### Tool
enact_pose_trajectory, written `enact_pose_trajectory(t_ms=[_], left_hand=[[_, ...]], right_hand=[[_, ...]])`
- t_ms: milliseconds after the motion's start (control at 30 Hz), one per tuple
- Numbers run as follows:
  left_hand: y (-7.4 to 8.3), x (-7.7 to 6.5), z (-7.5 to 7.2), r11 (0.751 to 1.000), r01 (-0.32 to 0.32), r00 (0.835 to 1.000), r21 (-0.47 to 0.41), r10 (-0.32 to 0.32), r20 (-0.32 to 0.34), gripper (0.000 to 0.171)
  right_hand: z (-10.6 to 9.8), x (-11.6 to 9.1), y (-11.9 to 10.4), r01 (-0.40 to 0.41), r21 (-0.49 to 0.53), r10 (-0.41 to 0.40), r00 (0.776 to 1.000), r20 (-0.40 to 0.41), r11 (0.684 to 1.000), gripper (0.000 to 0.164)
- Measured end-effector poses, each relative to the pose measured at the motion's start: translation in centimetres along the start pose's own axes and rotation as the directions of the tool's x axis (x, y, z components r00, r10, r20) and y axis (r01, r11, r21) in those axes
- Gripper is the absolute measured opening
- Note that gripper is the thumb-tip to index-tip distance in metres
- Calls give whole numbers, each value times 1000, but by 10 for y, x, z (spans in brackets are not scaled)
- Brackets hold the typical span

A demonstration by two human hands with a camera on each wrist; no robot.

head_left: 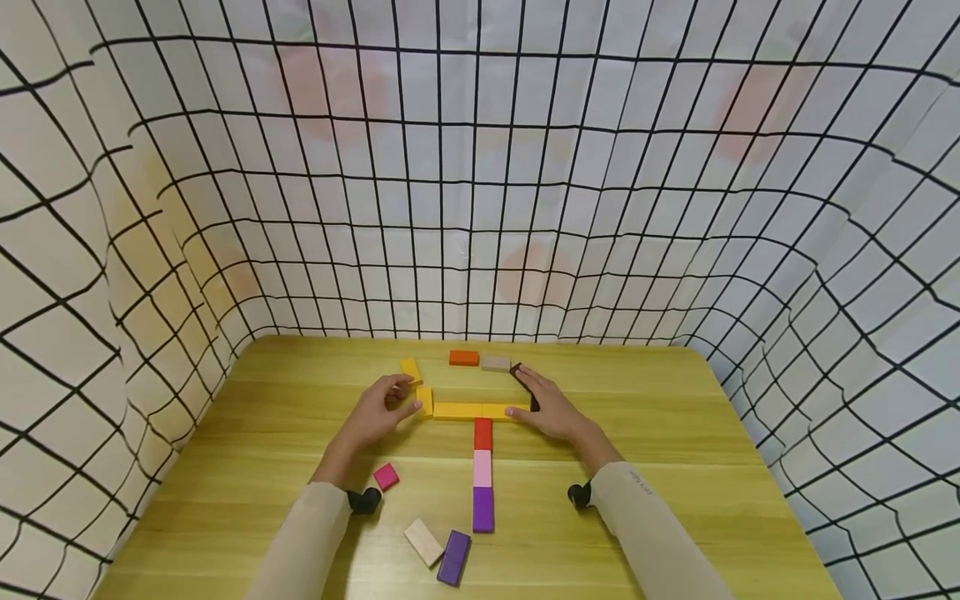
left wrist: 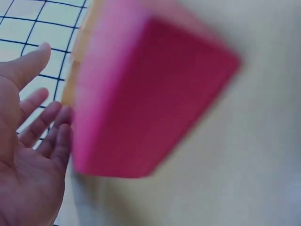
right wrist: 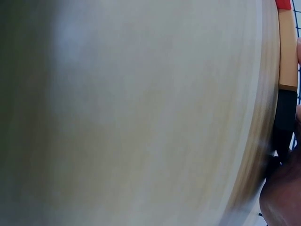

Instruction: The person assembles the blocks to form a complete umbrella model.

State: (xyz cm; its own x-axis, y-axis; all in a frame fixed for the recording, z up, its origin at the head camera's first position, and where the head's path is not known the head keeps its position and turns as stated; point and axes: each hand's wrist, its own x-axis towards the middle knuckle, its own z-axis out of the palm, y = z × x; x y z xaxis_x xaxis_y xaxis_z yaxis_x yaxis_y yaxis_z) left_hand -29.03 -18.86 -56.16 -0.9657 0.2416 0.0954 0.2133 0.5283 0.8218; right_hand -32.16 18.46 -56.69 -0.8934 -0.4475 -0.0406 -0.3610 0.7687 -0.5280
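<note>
My left hand (head_left: 378, 410) is beside the left end of a row of yellow blocks (head_left: 459, 411), its fingers loosely bent with nothing between them. Its thumb tip is right at a short yellow block (head_left: 425, 402) standing at an angle to the row. Another yellow block (head_left: 410, 371) lies just beyond the fingertips. At the row's right end, my right hand (head_left: 553, 411) rests with its thumb on the yellow and its fingers extended along black blocks (head_left: 535, 403), which it partly hides. In the right wrist view, a black block (right wrist: 285, 110) meets the yellow row's end.
Red (head_left: 483, 433), pink (head_left: 482, 468) and purple (head_left: 483, 509) blocks run in line toward me from the row. An orange block (head_left: 463, 357) and a grey block (head_left: 496, 363) lie behind. Nearer are a magenta block (head_left: 386, 477), a beige block (head_left: 423, 542) and a loose purple block (head_left: 453, 557).
</note>
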Motion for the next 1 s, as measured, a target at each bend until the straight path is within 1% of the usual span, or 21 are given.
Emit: enact_pose_trajectory(t_ms=[67,133,233,300,400,500,567,600,733,800,867,1000], left_hand=[[2,1,-4,1000,22,1000,7,-22,-6,62],[3,3,-5,999,32,999,30,-31,-26,65],[4,6,-5,997,52,995,61,-46,-83,71],[5,9,-5,995,77,987,58,-68,-142,74],[7,15,-5,992,120,969,45,-107,-223,78],[7,24,-6,986,157,952,48,-139,-271,81],[5,29,-6,983,173,949,58,-151,-276,81],[5,32,-6,983,174,950,67,-149,-273,82],[5,42,-5,981,167,960,96,-140,-242,82],[7,46,-4,981,170,963,95,-145,-229,83],[9,47,-4,979,186,960,88,-162,-228,84],[11,48,-3,968,236,947,89,-208,-246,85]], right_hand=[[1,0,-1,-2,4,2,1000,0,1000,93],[1,0,-1,-3,8,3,1000,0,1000,93],[2,0,1,-12,5,12,1000,4,1000,94],[3,0,2,-14,-7,14,1000,4,1000,94],[3,0,2,-14,3,14,1000,1,1000,94],[1,-1,1,-18,25,18,1000,2,1000,95],[0,-1,0,-20,35,20,1000,-1,999,96],[-1,-1,0,-22,37,22,1000,-3,999,96],[-3,-2,1,-35,38,35,999,-9,999,95],[-2,-2,2,-36,37,36,999,-10,999,94],[-2,-1,2,-29,44,30,1000,-10,999,94],[2,1,1,-18,37,18,1000,-6,999,94]])
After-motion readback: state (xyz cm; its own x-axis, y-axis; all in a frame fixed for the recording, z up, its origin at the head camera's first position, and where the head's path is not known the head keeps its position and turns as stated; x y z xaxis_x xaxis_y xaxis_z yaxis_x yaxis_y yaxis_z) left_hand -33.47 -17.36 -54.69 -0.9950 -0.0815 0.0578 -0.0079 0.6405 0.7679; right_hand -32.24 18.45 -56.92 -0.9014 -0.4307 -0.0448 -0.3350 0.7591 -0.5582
